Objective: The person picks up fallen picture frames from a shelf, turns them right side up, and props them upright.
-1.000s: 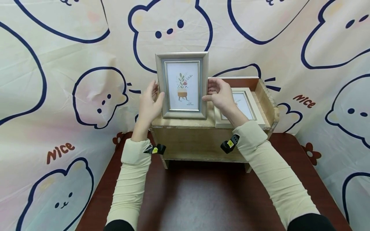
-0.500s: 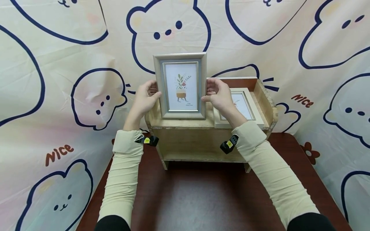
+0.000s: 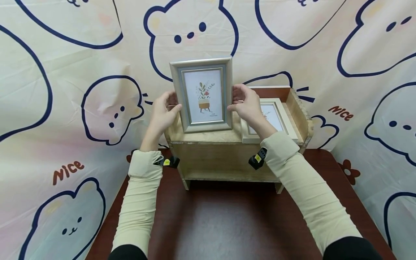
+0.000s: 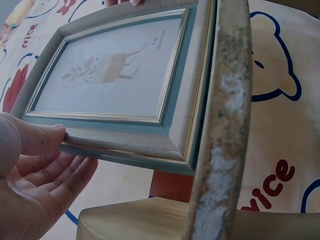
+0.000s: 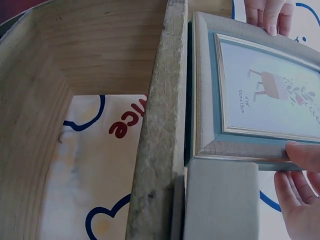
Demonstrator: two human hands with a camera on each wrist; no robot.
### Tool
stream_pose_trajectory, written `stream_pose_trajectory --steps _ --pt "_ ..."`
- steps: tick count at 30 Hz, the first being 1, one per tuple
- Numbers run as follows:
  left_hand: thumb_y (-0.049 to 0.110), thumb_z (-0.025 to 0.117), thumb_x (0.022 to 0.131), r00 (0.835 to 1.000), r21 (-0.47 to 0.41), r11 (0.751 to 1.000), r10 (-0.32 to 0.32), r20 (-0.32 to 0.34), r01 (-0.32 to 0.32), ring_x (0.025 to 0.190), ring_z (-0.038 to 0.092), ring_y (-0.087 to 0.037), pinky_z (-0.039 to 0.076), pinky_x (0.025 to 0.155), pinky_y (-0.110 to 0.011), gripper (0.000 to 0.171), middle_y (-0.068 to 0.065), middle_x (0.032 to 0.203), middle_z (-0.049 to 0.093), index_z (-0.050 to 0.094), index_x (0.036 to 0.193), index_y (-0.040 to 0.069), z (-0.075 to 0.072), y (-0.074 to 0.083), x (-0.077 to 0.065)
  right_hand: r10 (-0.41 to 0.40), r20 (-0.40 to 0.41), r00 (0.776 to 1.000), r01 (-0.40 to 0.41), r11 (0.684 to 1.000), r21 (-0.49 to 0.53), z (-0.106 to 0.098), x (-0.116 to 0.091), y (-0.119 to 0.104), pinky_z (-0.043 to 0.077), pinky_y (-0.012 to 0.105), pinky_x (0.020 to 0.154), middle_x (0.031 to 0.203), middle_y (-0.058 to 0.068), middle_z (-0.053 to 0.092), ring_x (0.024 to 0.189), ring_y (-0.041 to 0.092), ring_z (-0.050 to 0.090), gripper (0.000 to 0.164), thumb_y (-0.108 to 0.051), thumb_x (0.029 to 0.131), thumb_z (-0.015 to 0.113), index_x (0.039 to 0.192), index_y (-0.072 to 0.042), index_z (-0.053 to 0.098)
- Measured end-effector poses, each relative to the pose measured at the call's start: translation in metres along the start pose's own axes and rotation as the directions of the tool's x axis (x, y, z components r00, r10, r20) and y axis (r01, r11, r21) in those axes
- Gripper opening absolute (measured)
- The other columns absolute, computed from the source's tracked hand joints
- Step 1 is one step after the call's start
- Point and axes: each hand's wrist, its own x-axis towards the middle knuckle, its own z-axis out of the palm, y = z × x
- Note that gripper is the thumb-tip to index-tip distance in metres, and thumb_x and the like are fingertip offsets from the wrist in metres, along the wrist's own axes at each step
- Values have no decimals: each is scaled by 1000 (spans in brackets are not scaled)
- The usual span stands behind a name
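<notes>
A silver-grey picture frame (image 3: pixel 201 97) with a blue-grey inner border stands near upright on the top board of a wooden shelf (image 3: pixel 224 159), showing a potted-plant print. My left hand (image 3: pixel 163 110) holds its left edge; in the left wrist view the thumb lies on the front and the fingers (image 4: pixel 65 175) are at the edge and behind. With my right hand (image 3: pixel 249 104) I pinch the opposite edge, thumb in front, as the right wrist view shows. A second, cream picture frame (image 3: pixel 285 121) lies face up on the board, partly hidden by my right wrist.
The shelf has a raised right side panel (image 3: pixel 302 115) and an open lower compartment. It stands on a dark red-brown table (image 3: pixel 227 224). Behind and at both sides hangs a cartoon-print cloth (image 3: pixel 130 54).
My left hand has shifted left and turned, now with its thumb on the frame's edge. The frame's left side has moved a little left and its top leans slightly left. My right hand stays nearly still.
</notes>
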Motion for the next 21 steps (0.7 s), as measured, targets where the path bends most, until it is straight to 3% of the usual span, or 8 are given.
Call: stream_pose_trajectory --steps 12,21 --pt "-7 55 84 999 -51 999 15 -43 -17 92 53 -21 47 86 -29 38 -22 107 55 47 122 -10 5 1 -9 5 -12 1000 -6 999 -50 0 6 -2 48 30 80 106 13 61 94 20 57 57 14 70 67 121 -6 53" --pt "-10 54 84 999 -23 1000 20 -41 -21 96 52 -32 46 87 -36 39 -28 107 52 43 121 -15 7 34 -29 8 7 1000 -8 999 -31 -2 10 -1 49 30 79 108 13 61 92 19 57 60 15 71 65 125 -7 52"
